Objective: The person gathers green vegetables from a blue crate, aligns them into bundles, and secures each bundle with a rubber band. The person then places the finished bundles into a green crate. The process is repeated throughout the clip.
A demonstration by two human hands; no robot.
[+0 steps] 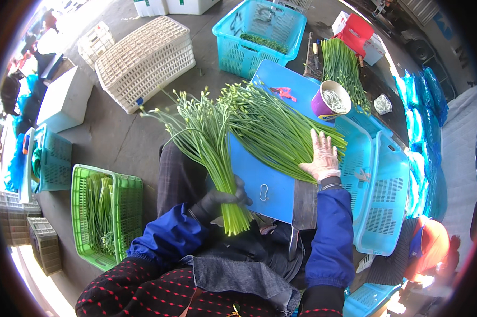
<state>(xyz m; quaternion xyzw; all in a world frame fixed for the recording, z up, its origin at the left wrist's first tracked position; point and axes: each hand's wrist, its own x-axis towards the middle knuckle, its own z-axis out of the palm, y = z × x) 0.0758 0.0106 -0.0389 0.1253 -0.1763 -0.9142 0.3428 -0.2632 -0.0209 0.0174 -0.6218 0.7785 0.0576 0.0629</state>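
Note:
My left hand [226,198], in a dark glove, is closed around a bunch of flowering garlic chives [216,154] near its cut ends. The budded tips fan out up and to the left, over my knee. My right hand [321,158], in a thin clear glove, lies palm down with fingers spread on the stem ends of a larger pile of garlic chives [270,126]. That pile rests across a blue board [272,186]. A loose pale rubber band [264,192] lies on the board's near part. Pink-handled scissors [284,93] lie beyond the pile.
A purple paper tub [319,104] of rubber bands stands at the board's right edge. More chives [341,67] and a knife [315,55] lie behind. Blue crates [385,194] stand right, a green crate [133,214] with chives left. Another person [416,245] bends at lower right.

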